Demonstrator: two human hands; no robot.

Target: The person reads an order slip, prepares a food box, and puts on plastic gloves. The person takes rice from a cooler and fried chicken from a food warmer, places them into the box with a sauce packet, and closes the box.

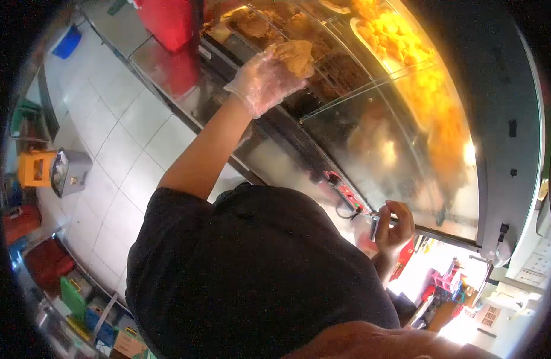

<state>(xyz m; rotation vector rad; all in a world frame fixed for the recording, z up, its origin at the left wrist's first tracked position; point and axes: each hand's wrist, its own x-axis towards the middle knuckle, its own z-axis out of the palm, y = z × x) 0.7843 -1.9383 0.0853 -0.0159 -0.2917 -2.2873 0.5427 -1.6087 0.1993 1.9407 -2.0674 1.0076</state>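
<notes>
My left hand [265,82], in a clear plastic glove, holds a flat golden-brown piece of food [295,57] at the open edge of a lit display case [335,106]. Several browned pieces lie on racks behind it. On the right, my right hand [396,227] is bare, with its fingers curled around a small dark and metallic thing at the lower corner of the case. What that thing is cannot be made out. Near this hand a red strip with small lights [347,194] runs along the case's base.
Yellow pieces [395,36] show brightly at the case's upper right. A red container [171,30] stands at the upper left. On the tiled floor [117,140] are a grey bin [72,172] and an orange stool [36,169]. Crates and boxes line the lower left.
</notes>
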